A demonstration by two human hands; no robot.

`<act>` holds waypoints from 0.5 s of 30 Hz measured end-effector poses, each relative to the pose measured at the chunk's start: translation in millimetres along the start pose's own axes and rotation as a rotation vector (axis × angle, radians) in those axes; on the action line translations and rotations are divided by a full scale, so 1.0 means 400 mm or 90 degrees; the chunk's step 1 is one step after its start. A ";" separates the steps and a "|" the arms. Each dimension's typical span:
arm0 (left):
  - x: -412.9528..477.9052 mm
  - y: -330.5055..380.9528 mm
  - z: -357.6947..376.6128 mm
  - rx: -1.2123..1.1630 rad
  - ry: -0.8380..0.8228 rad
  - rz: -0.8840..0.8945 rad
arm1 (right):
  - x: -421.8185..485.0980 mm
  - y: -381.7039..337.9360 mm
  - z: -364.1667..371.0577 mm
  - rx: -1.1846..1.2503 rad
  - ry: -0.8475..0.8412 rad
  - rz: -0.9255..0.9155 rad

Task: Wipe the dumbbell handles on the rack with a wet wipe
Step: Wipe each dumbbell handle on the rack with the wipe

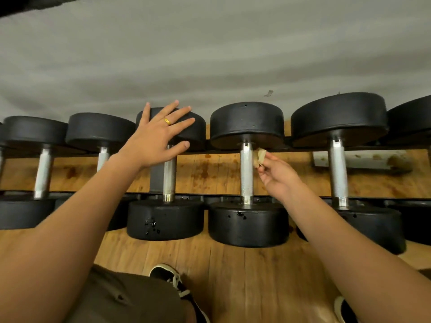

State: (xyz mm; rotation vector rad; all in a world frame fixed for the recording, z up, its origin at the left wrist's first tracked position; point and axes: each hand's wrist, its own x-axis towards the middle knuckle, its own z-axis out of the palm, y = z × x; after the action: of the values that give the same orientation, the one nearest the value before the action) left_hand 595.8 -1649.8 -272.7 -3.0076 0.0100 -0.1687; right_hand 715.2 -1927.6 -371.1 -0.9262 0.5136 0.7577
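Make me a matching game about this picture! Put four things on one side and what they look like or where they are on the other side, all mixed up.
Things:
1. left hand
2. wet wipe
3. dumbbell handle
4. ring

Clues:
A. shiny silver
B. gold
C. pinched in the right hand
D. open, fingers spread wide

Right pairs: 1-D, 2-C, 3-A, 4-B.
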 end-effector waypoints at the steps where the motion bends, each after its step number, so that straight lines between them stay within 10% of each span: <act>1: 0.006 0.005 0.006 0.011 0.025 -0.003 | -0.002 -0.001 -0.003 0.016 -0.016 0.008; 15: 0.020 0.020 0.028 0.054 0.124 -0.010 | -0.032 0.016 -0.007 -0.316 -0.076 -0.249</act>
State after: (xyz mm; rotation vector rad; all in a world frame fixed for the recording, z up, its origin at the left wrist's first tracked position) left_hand 605.1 -1656.4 -283.9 -2.8958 -0.0019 -0.4511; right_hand 702.1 -1932.0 -367.0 -1.3826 0.0249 0.5833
